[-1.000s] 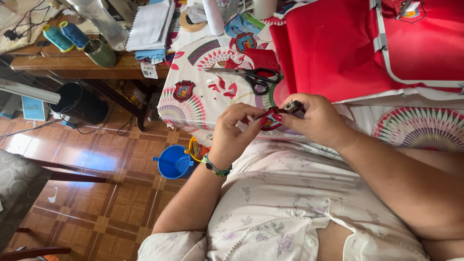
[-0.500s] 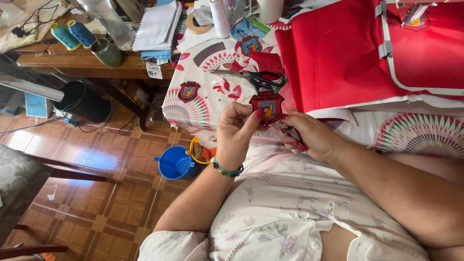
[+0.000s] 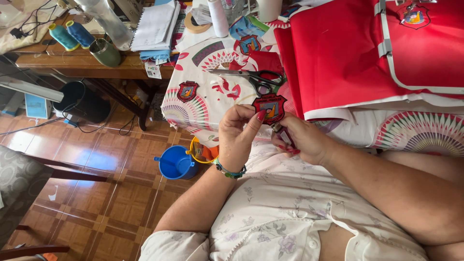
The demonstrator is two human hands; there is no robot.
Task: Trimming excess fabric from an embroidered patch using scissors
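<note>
Head view: the left hand [image 3: 235, 137] is pinching a red embroidered patch [image 3: 269, 108] between its fingers [image 3: 258, 117], holding it above the patterned surface [image 3: 203, 104]. The right hand [image 3: 303, 139] is clenching a small dark object [image 3: 282, 135] just beside the patch. Black-handled scissors [image 3: 253, 79] are lying beyond, near red fabric [image 3: 348, 58].

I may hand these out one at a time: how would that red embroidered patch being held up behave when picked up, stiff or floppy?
The embroidered patch probably stays fairly stiff: pinched at one edge by the left hand, it stands flat without drooping. It is likely light, since fingertips alone carry it. It seems unlikely to roll, because a similar patch lies flat on the patterned tablecloth.
</note>
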